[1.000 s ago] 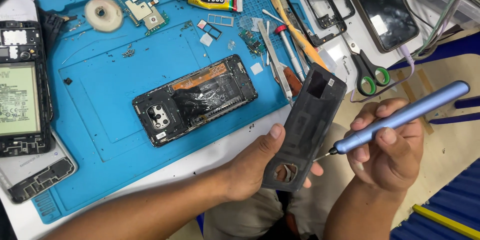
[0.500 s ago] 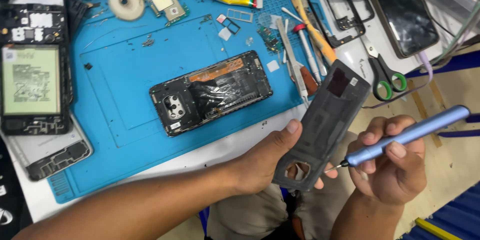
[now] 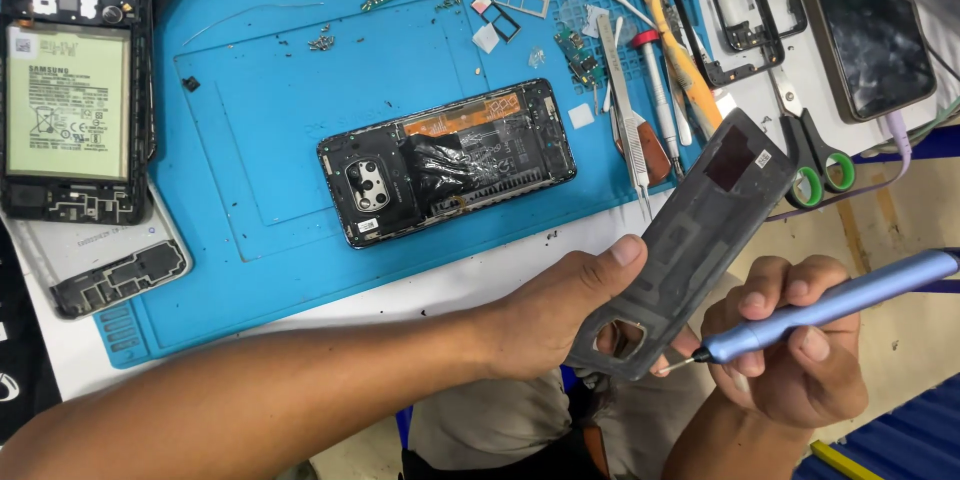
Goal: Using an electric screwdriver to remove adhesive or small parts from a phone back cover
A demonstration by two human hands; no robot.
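- While the left hand (image 3: 545, 315) grips the grey back cover (image 3: 690, 240) above the tabletop (image 3: 450, 285) edge, it is tilted.
- The right hand (image 3: 795, 360) holds a blue screwdriver (image 3: 830, 305), its tip just beside the cover's corner.

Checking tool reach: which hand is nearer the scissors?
Right. The right hand, gripping the blue screwdriver, sits just below the scissors; the left hand is farther left, holding the back cover.

Screwdriver (image 3: 835, 305) rear cut off by right edge; tip tiny.
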